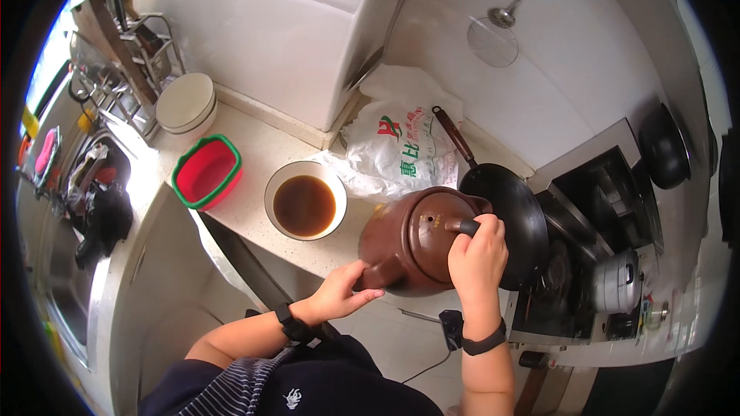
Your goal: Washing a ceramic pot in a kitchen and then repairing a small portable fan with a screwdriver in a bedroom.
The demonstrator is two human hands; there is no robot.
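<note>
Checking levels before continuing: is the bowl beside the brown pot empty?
No, the bowl beside the brown pot holds dark brown liquid.

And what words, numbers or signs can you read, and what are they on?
White plastic bag: big red and green print, which I won't copy out.
Brown pot: gold marks on its lid, too small to read.
Dark top: a white emblem, too small to make out.
</note>
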